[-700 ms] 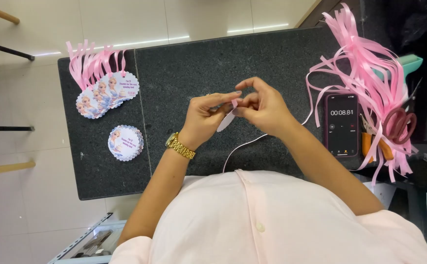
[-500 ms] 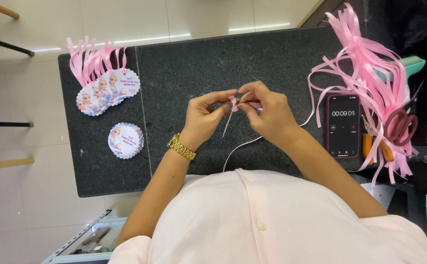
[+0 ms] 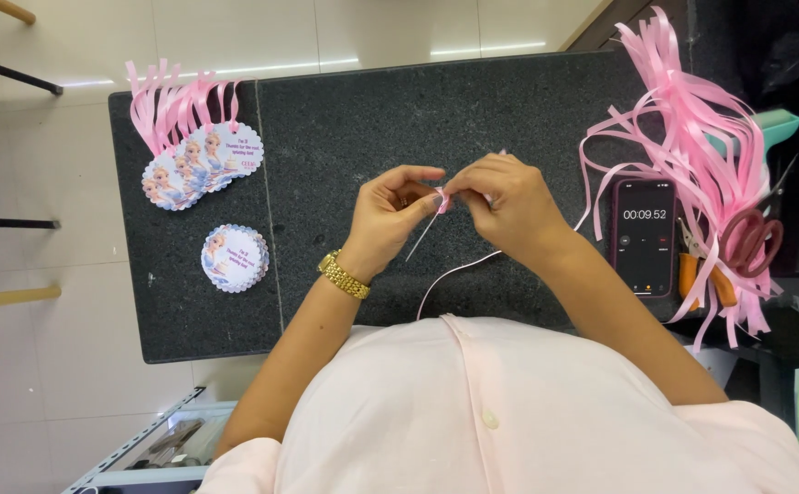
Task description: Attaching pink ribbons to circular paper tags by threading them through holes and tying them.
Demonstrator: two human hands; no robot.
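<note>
Over the dark stone table (image 3: 528, 101) my left hand (image 3: 388, 212) and my right hand (image 3: 506, 201) meet fingertip to fingertip. Between them they pinch a round paper tag (image 3: 424, 230), seen edge on, and a pink ribbon (image 3: 459, 271) whose loose end trails down toward my body. The left wrist wears a gold watch (image 3: 342, 274). Both hands are closed on the tag and ribbon.
A fan of finished round tags with pink ribbons (image 3: 191, 146) lies at the table's far left, a stack of plain tags (image 3: 234, 258) below it. At the right are a bundle of cut pink ribbons (image 3: 692, 137), a phone showing a timer (image 3: 645, 238), red-handled scissors (image 3: 749, 240) and orange-handled pliers (image 3: 703, 271).
The hands have shifted slightly up the table and the tag has turned more edge on between the fingertips. The timer has run on.
</note>
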